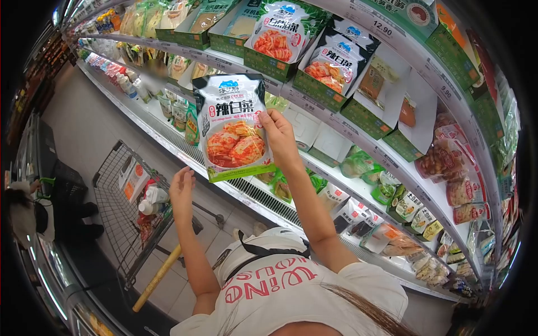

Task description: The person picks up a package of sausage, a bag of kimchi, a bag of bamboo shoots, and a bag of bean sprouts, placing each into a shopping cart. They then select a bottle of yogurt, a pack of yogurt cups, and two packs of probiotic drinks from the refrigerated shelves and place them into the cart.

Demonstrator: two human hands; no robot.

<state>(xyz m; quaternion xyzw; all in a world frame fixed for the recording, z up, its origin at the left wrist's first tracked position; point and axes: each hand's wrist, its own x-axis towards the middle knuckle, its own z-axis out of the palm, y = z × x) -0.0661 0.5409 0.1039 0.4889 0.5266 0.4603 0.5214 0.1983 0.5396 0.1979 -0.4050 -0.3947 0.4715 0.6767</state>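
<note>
My right hand [276, 134] pinches the right edge of a kimchi packet [232, 140], thumb on its front. The packet is upright and faces me, black and white with a green strip along the bottom and a picture of red cabbage. Below its lower left corner, my left hand [182, 187] hovers with loosely bent fingers, holding nothing. Beyond the packet, similar kimchi packets [278, 42] stand in green cardboard boxes on the shelf. A darker kimchi packet [334, 63] sits in the box to their right.
A shopping cart [115, 185] with a white bottle [152, 201] and other packages stands at my left. Refrigerated shelves [358, 137] curve along the front and right, filled with bagged foods. At the far left is another person [47, 218] with a black basket.
</note>
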